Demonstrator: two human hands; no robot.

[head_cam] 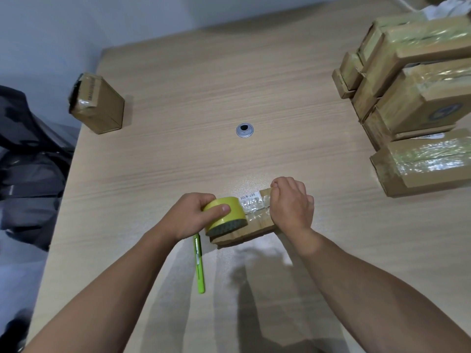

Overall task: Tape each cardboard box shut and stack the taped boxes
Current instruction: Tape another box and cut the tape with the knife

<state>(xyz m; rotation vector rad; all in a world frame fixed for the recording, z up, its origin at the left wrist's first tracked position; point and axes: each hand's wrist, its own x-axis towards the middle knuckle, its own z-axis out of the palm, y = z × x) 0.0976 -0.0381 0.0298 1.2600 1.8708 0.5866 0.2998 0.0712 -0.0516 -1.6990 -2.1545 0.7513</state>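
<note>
A small flat cardboard box [251, 226] with a white label lies near the front middle of the wooden table [204, 80]. My left hand [193, 215] grips a yellow roll of tape [224, 215] that sits on the box's left end. A strip of clear tape runs from the roll across the box top to my right hand [290, 202], whose curled fingers hold the box's right end and press the tape there. A pile of taped boxes [407, 98] fills the right side of the table.
A green utility knife [199, 263] lies on the table just below my left hand. One taped box [98, 104] stands upright at the far left. A round grey cable grommet [244, 130] sits mid-table. Dark bags [28, 161] lie off the left edge.
</note>
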